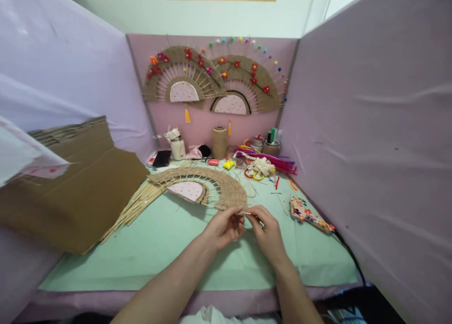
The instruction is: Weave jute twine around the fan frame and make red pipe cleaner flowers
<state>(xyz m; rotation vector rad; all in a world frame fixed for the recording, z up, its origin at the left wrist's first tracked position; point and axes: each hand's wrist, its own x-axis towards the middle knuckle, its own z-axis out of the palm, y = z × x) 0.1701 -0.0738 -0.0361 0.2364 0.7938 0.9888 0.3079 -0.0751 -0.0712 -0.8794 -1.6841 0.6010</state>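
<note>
A half-made woven jute fan (208, 185) with thin wooden ribs and a pink dotted centre lies on the green mat (158, 248). My left hand (224, 227) pinches the fan's near right edge, fingers closed on the weave. Right beside it, my right hand (268, 232) is closed on a thin stick or strand at that same edge. The two hands almost touch. A bundle of loose sticks (132, 211) fans out to the left of the piece.
Brown cardboard sheets (81, 192) lean at the left. At the back stand a jute twine spool (219, 142), a small jar (177, 147), pots of tools (271, 146), pipe cleaners (273, 163), a patterned glue gun (310, 215). Two finished fans (212, 79) hang on the pink wall. Cloth partitions close in both sides.
</note>
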